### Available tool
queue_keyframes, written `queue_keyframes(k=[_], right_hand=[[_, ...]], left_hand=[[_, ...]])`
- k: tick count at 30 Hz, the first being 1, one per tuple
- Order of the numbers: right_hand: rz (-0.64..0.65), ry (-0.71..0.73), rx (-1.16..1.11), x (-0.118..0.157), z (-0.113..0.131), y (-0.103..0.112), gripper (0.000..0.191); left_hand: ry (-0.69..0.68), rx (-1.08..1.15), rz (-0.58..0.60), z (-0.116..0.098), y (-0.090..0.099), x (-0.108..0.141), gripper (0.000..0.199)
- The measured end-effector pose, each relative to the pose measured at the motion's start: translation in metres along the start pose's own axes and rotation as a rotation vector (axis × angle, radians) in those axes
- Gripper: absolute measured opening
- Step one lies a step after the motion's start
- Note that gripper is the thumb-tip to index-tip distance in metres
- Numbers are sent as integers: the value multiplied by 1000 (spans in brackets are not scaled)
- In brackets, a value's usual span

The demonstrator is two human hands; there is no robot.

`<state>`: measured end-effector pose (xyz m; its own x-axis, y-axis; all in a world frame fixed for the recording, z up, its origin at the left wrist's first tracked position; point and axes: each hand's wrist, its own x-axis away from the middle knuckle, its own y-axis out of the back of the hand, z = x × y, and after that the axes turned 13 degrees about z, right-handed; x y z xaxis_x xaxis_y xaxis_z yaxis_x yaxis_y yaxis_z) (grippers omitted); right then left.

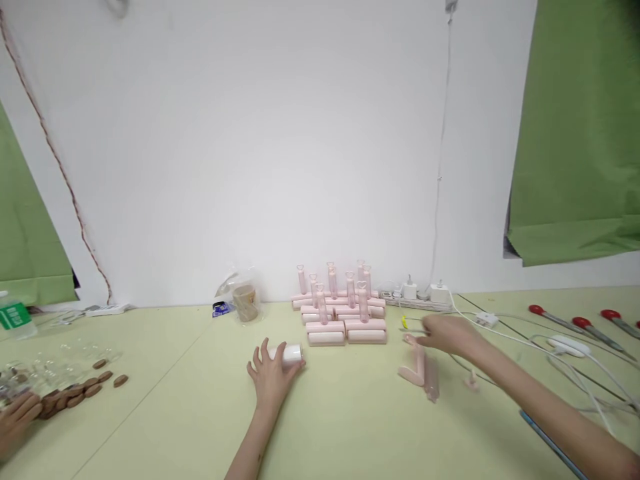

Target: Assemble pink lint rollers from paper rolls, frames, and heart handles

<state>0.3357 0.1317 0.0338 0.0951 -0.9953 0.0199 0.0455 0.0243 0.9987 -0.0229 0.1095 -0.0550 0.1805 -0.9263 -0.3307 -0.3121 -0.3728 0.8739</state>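
Note:
A white roll [292,355] lies on the table, with my left hand [271,375] wrapped over its left part. My right hand [447,335] is at the upper end of several pink pieces, its fingers bent together and slightly blurred; what they pinch is too small to make out. Beneath it are a pale pink curved piece [412,375] and a clear pink case [431,380]. Pink lint rollers [367,331] stand in rows near the wall, with upright clear pink handles. A small pink piece [471,381] rests to the right.
Another person's hand [19,417] is at the far left beside brown oval pieces [75,393] and clear glassy items. A bagged tape roll [245,303] sits by the wall. White cables, a power strip [420,304], red-ended tools [593,327] and a blue strip [553,445] occupy the right.

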Motion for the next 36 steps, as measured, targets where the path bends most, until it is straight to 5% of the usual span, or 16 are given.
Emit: queue_keyframes(k=[5, 9, 12, 15, 18, 21, 30, 36], right_hand=[[84, 150, 9, -44, 64, -12, 32], [142, 189, 13, -50, 70, -22, 27], [152, 261, -4, -30, 68, -27, 27], [130, 347, -44, 3, 76, -34, 32], [90, 410, -84, 34, 89, -43, 29], [48, 453, -118, 51, 100, -49, 25], [-89, 510, -202, 41, 121, -27, 20], [-320, 456, -196, 64, 116, -22, 22]], left_hand=[[32, 10, 43, 23, -3, -20, 47], [48, 13, -63, 25, 7, -27, 56], [-113, 173, -133, 8, 8, -12, 57], [-359, 538, 237, -22, 1, 17, 61], [-416, 830, 684, -48, -7, 42, 89], [-364, 910, 798, -55, -9, 48, 87], [-353, 881, 650, -36, -9, 31, 61], [-228, 797, 409, -22, -3, 17, 75]])
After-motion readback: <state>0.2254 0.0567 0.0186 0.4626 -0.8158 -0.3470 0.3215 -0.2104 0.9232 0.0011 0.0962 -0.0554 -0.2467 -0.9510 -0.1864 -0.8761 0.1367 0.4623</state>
